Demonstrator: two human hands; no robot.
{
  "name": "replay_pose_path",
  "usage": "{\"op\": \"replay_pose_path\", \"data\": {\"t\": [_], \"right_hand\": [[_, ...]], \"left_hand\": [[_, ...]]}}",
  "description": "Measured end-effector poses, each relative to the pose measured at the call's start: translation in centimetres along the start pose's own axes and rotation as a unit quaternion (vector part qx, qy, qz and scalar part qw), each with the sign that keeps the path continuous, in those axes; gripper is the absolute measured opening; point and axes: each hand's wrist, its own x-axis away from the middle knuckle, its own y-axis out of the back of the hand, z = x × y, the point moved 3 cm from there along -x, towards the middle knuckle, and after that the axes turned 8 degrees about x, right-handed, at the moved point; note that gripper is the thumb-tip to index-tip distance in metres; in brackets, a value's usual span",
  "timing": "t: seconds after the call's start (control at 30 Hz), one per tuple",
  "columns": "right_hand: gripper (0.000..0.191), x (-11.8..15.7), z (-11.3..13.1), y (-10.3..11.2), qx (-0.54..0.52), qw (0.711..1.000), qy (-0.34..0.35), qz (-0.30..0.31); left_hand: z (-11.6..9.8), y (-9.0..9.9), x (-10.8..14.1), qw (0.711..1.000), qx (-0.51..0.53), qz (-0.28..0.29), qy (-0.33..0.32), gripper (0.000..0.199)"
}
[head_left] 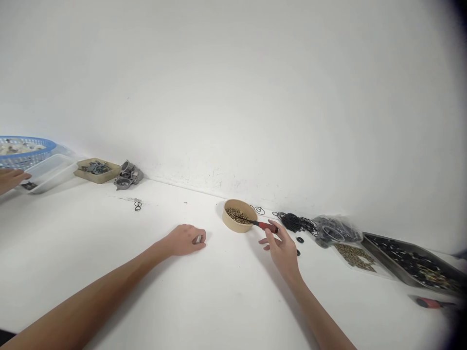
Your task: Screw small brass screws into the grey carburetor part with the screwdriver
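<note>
My right hand [282, 248] grips a screwdriver [268, 226] by its red and black handle. The dark shaft reaches over the rim of a round tan bowl [236, 226], and its tip is among small brass-coloured screws [237, 215] inside. To the left of the bowl, my left hand [186, 239] is closed low over the white table. A bit of a small grey metal piece [198, 239] shows between its fingers; the rest is hidden by the hand.
Black rubber rings [294, 222], a plastic bag [337, 231], brass parts [354, 256], a metal tray [412, 262] and another screwdriver [430, 303] lie right. Leftward are grey castings [128, 176], a tan tray [97, 177], a clear tub [54, 172], a blue basket [49, 145] and another person's hand [10, 180].
</note>
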Motion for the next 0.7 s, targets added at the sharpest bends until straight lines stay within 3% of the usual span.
{"op": "replay_pose_path", "data": {"t": [0.23,0.5,0.7], "right_hand": [[0.062,-0.3,-0.3,0.2,-0.017,0.999,-0.037,0.008],[0.049,-0.7,-2.3,-0.1,-0.002,0.992,-0.103,0.071],[0.053,-0.8,-1.8,0.1,-0.001,0.997,-0.065,0.041]], "left_hand": [[0.0,0.1,0.1,1.000,0.003,0.002,0.005,0.019],[-0.1,0.2,0.1,1.000,0.001,0.004,0.009,0.019],[0.0,0.2,0.1,1.000,0.000,0.005,0.010,0.019]]}}
